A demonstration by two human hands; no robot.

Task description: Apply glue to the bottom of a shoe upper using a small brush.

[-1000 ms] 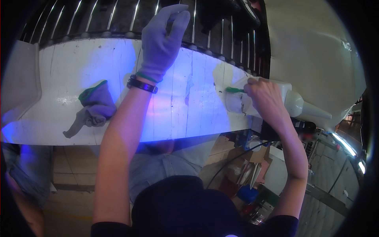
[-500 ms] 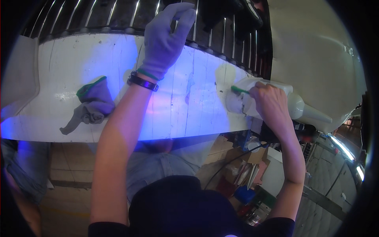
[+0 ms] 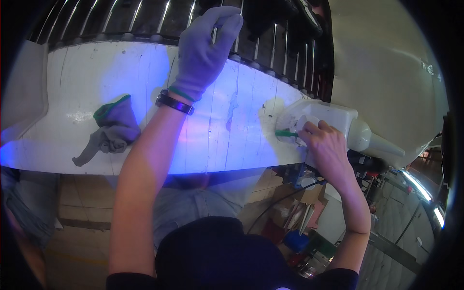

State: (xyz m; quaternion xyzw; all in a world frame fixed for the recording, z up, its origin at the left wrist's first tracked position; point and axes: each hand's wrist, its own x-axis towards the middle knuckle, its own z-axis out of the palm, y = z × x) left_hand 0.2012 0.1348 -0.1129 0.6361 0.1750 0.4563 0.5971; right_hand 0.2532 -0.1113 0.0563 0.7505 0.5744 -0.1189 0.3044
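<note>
My bare right hand [image 3: 325, 142] is closed round a small green brush [image 3: 287, 133], whose green end points left; the fingers hide the rest of it. Brush and fingers are at the open left end of a white plastic container [image 3: 337, 116], which lies on its side with a tapered spout to the right. My left hand [image 3: 208, 50], in a pale glove with a green cuff, is raised over the far edge of the white bench [image 3: 237, 130]. Its fingers curl loosely, with a gap to the thumb and nothing visible between them.
A crumpled grey glove [image 3: 116, 126] with a green cuff lies on the bench at left. Beyond the bench runs a roller conveyor [image 3: 111, 19], with a black shoe-like object [image 3: 307, 19] on it. Boxes [image 3: 309, 193] and other items stand below at right. Another person's leg [image 3: 29, 208] shows at lower left.
My right hand has brought the brush nearer to me and slightly left at the container's open end. My left hand has hardly moved.
</note>
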